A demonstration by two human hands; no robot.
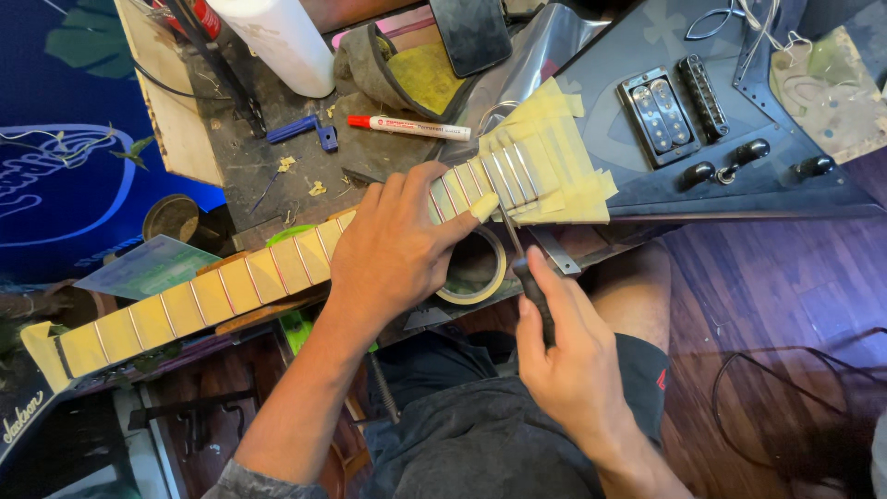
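We are working on the upper frets of an electric guitar point(739, 139) lying across our lap and the cluttered workbench point(240, 157). Our left hand point(393, 245) is pressing flat on the masked neck point(212, 296), fingers spread and curled over the fretboard edge, thumb tip resting on the yellowish masking tape point(564, 176) just past the fingertips. Our right hand point(568, 365) is gripping the black handle of a slim fret file point(522, 263), fingers wrapped closed around it, its thin metal blade reaching up toward the taped frets point(504, 176) just ahead of our left thumb. A roll of tape point(476, 268) is sitting beneath the neck, between our two hands. Beyond the left fingers, a red-capped marker point(407, 127) and a small blue tool point(305, 129) are lying on the bench, with a white cylinder point(282, 37) farther off. To do this well, we are judging that the left hand should be keeping the neck steady while the file is riding squarely along one exposed fret, staying on the metal and off the tape, with light, even strokes so the wood beneath stays protected.
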